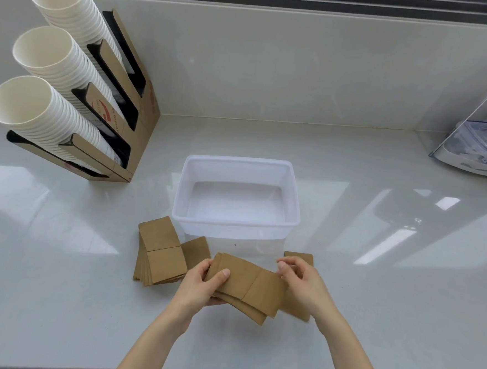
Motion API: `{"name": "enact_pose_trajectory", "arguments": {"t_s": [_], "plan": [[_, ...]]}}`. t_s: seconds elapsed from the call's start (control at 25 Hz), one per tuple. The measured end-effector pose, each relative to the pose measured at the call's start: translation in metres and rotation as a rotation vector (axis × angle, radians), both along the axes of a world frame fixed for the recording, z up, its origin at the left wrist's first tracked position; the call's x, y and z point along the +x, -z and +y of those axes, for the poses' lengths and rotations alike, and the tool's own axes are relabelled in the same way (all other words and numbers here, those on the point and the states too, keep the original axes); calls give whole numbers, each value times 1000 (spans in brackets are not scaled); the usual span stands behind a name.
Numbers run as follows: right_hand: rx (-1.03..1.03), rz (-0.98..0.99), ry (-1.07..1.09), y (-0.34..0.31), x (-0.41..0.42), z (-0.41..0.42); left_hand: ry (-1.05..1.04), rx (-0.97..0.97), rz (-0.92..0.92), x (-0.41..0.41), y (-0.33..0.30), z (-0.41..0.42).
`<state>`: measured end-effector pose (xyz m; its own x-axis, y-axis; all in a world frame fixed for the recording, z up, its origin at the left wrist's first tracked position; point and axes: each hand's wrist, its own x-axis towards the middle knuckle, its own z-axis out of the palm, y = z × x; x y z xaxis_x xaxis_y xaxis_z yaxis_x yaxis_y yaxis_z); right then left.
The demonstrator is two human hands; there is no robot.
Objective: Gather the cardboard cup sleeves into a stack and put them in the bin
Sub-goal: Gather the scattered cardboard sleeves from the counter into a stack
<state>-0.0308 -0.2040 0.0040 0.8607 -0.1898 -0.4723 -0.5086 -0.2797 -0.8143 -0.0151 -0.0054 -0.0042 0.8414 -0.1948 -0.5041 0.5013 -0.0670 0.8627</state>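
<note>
Two hands (200,285) (301,283) grip one sleeve bundle (246,285); one bin (235,227), three cup stacks (57,64).

Only unreadable red print on the cardboard cup holder (117,118).

Two bare forearms rise from the bottom edge of the frame, one from lower centre-left, one from lower right, and narrow toward the middle. No sleeves, cuffs, watch, bracelet or rings cover them anywhere in view. The left hand (200,286) shows a short, trimmed thumbnail with no polish; the right hand (301,283) shows similarly short, plain nails on its fingertips.
</note>
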Motion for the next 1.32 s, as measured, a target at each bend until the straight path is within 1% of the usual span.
{"name": "enact_pose_trajectory", "arguments": {"t_s": [0.04, 0.08, 0.16, 0.2, 0.28, 0.48, 0.56, 0.72, 0.92, 1.04, 1.12, 1.2, 1.32], "plan": [[-87, -8, 79, 3, 1, -4, -14, 5, 0, 0, 0, 1], [-227, 10, 115, 7, 2, -7, -26, 11, -3, 0, 0, 2], [-527, 128, 64, 15, 1, -10, -43, 12, -10, -1, 1, 2], [-618, 196, 26, 18, 1, -9, -50, 10, -12, -1, 1, 2], [-672, 266, 14, 24, 1, -5, -61, 22, -10, -1, 2, 2], [-628, 265, 103, 27, 4, -2, -77, 29, -3, -1, 4, 3], [-518, 214, 143, 25, 4, -5, -78, 33, -2, -1, 4, 3], [-190, 61, 248, 19, 1, -16, -72, 35, 20, -1, 4, 3], [-43, -51, 336, 6, -1, -27, -69, 35, 45, -2, 3, 4], [53, -97, 262, -13, 0, -26, -62, 15, 64, -2, 2, 4], [70, -122, 137, -23, 0, -18, -49, 2, 67, -3, 0, 3], [30, -142, -20, -27, 2, -7, -33, -6, 63, -3, -2, 3], [-122, -173, -210, -26, 7, 12, -20, -39, 59, -4, -5, 2]]}}
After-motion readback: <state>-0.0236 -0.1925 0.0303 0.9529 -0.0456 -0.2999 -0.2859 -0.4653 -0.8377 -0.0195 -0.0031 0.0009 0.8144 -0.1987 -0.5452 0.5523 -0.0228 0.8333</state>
